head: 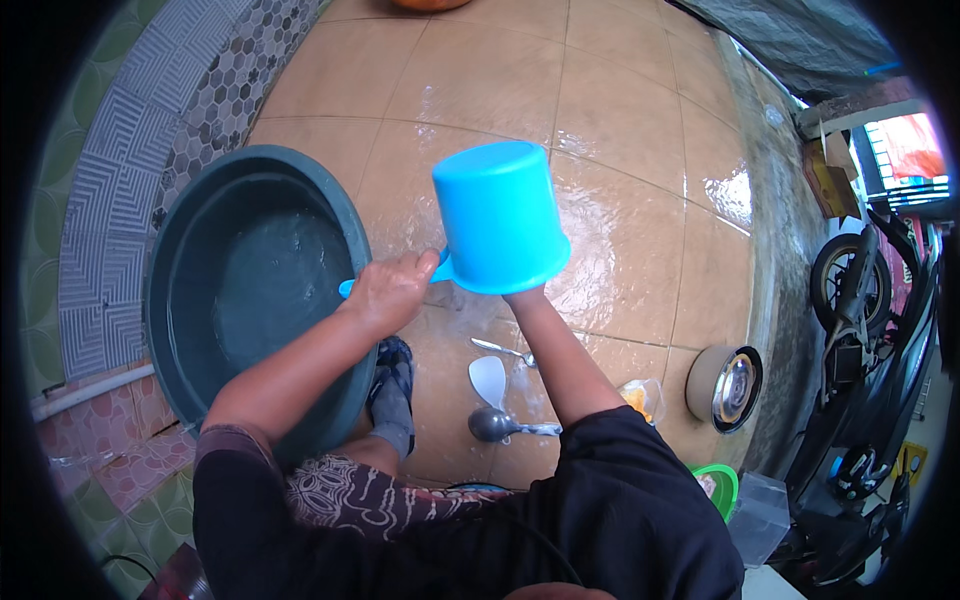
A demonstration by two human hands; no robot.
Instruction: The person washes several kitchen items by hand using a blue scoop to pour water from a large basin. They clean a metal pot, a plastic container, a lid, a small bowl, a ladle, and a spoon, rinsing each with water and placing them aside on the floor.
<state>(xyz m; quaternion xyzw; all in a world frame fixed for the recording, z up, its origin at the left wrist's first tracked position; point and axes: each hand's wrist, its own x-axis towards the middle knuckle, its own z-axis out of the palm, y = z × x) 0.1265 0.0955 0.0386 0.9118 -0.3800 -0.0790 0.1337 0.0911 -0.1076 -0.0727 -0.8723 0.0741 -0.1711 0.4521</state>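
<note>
My left hand (395,292) is closed around the handle of a bright blue plastic water dipper (499,217). The dipper is tipped over, its flat bottom facing up and its rim low. Behind that rim my right hand (526,297) is almost wholly hidden; only the wrist end shows, so its fingers and what they touch cannot be seen. On the wet floor below the hands lie a metal utensil (499,348), a pale flat rice paddle (488,381) and a dark ladle (491,425) with a patterned handle.
A large dark grey plastic tub (352,217) with water stands at the left, close to my sandalled foot (393,390). Wet tan tiles (480,67) spread ahead. At right are a round pot (705,386), a green basin (726,487), a clear container (761,517) and a motorcycle (847,300).
</note>
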